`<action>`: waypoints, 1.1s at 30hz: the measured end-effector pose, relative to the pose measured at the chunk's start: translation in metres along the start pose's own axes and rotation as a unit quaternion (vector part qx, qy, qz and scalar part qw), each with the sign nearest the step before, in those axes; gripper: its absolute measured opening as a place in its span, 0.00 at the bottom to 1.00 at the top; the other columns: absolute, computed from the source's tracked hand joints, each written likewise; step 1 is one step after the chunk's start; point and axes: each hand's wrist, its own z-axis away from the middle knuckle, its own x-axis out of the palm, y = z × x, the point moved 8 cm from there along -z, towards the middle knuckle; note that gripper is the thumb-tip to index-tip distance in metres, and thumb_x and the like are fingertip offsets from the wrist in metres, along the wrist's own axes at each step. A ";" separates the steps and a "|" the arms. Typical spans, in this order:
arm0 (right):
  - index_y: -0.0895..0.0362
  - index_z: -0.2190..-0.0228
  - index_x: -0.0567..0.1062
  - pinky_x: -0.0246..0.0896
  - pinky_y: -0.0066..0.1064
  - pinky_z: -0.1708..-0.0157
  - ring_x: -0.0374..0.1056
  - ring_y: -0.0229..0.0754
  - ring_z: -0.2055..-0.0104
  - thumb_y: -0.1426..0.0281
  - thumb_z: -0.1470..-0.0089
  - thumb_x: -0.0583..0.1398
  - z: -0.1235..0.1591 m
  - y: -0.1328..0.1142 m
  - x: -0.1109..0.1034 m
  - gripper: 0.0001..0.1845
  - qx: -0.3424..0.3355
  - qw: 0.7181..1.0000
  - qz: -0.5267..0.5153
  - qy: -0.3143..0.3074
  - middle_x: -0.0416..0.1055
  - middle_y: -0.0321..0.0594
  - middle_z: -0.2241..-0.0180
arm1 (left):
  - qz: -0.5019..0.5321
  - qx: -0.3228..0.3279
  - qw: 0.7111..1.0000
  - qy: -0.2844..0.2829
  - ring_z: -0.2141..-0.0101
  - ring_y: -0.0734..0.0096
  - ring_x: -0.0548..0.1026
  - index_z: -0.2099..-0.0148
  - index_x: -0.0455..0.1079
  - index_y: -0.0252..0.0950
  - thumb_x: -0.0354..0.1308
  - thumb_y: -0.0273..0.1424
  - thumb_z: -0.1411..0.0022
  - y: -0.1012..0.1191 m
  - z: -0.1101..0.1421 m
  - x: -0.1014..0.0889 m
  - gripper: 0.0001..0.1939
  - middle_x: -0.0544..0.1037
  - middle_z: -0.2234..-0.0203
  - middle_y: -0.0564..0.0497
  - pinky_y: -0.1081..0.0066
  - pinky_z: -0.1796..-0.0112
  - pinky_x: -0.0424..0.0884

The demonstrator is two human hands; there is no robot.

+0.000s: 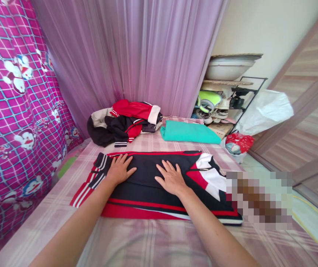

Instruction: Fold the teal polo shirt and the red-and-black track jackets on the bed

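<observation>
A dark navy jacket (145,170) with red, white and striped parts lies folded flat in front of me. My left hand (119,170) rests on its left part, fingers spread, beside the striped cuffs (100,167). Near the middle of the same garment, my right hand (172,178) presses down with its fingers apart. Neither hand grips anything. White and red panels (210,178) show at the jacket's right end. Red fabric (136,212) sticks out below its near edge.
The garment lies on a plaid-covered bed (148,241). Behind it are a heap of clothes (128,120) and a folded turquoise cloth (189,131). A purple curtain (136,52) hangs at the back. At right stands a shoe rack (248,98) under a basin (231,68).
</observation>
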 end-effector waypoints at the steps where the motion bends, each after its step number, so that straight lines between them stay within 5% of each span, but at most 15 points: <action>1: 0.48 0.33 0.56 0.28 0.58 0.34 0.38 0.52 0.28 0.50 0.35 0.46 0.002 0.001 0.005 0.34 0.004 1.000 0.001 -0.010 0.44 0.46 0.29 | -0.004 0.014 1.000 0.013 0.33 0.48 0.55 0.32 0.59 0.39 0.47 0.51 0.34 0.001 0.001 -0.004 0.35 0.59 0.32 0.41 0.49 0.36 0.52; 4: 0.48 0.33 0.55 0.29 0.57 0.34 0.38 0.52 0.28 0.50 0.35 0.46 0.005 0.007 0.009 0.34 0.009 1.000 0.003 -0.016 0.43 0.46 0.29 | -0.019 0.032 0.997 0.062 0.34 0.51 0.57 0.33 0.62 0.35 0.45 0.48 0.32 -0.007 0.005 -0.020 0.33 0.63 0.34 0.40 0.53 0.35 0.51; 7: 0.47 0.32 0.54 0.28 0.56 0.33 0.37 0.51 0.28 0.50 0.35 0.45 0.004 0.009 0.006 0.34 0.014 1.000 0.005 -0.017 0.42 0.45 0.29 | -0.038 -0.023 0.995 0.095 0.35 0.48 0.59 0.33 0.61 0.35 0.42 0.47 0.31 -0.037 0.012 -0.031 0.32 0.64 0.35 0.40 0.48 0.36 0.49; 11: 0.47 0.32 0.54 0.29 0.56 0.33 0.37 0.50 0.28 0.51 0.35 0.46 0.005 0.007 0.002 0.34 0.031 0.999 0.006 -0.029 0.42 0.44 0.29 | -0.039 -0.076 0.996 0.035 0.35 0.48 0.59 0.33 0.62 0.37 0.43 0.48 0.32 -0.067 0.015 -0.017 0.32 0.63 0.34 0.39 0.48 0.37 0.52; 15: 0.49 0.32 0.54 0.30 0.58 0.34 0.37 0.52 0.28 0.50 0.35 0.46 0.012 0.007 -0.007 0.35 0.053 0.998 0.003 -0.026 0.42 0.47 0.29 | -0.058 -0.075 0.995 0.002 0.35 0.47 0.57 0.32 0.61 0.37 0.43 0.50 0.33 -0.067 0.014 -0.008 0.34 0.61 0.33 0.39 0.46 0.38 0.52; 19: 0.48 0.32 0.52 0.27 0.57 0.33 0.35 0.50 0.27 0.51 0.34 0.45 0.028 0.019 -0.024 0.34 0.076 0.994 0.030 0.070 0.40 0.45 0.28 | -0.051 -0.084 0.995 -0.004 0.34 0.47 0.56 0.32 0.60 0.38 0.43 0.51 0.33 -0.064 0.013 -0.009 0.34 0.60 0.33 0.40 0.46 0.37 0.51; 23: 0.49 0.32 0.54 0.30 0.55 0.33 0.36 0.49 0.27 0.51 0.33 0.43 0.041 0.037 -0.004 0.33 0.092 0.995 0.026 0.021 0.41 0.44 0.28 | -0.033 -0.084 0.996 -0.007 0.34 0.47 0.55 0.33 0.61 0.37 0.44 0.51 0.34 -0.063 0.010 -0.009 0.35 0.60 0.33 0.39 0.46 0.37 0.48; 28: 0.49 0.32 0.54 0.33 0.56 0.33 0.36 0.48 0.27 0.51 0.34 0.42 0.045 0.043 0.006 0.34 0.100 0.995 0.012 0.013 0.42 0.43 0.29 | 0.103 -0.113 0.988 0.010 0.35 0.54 0.59 0.34 0.62 0.39 0.47 0.48 0.35 -0.079 0.013 -0.020 0.32 0.63 0.34 0.44 0.53 0.37 0.53; 33: 0.49 0.33 0.55 0.33 0.54 0.33 0.37 0.49 0.28 0.51 0.34 0.43 0.044 0.042 0.006 0.33 0.104 0.994 0.014 0.019 0.44 0.43 0.29 | 0.232 -0.215 0.946 0.077 0.44 0.59 0.72 0.35 0.64 0.39 0.42 0.45 0.33 -0.130 0.046 -0.032 0.30 0.75 0.43 0.48 0.64 0.47 0.67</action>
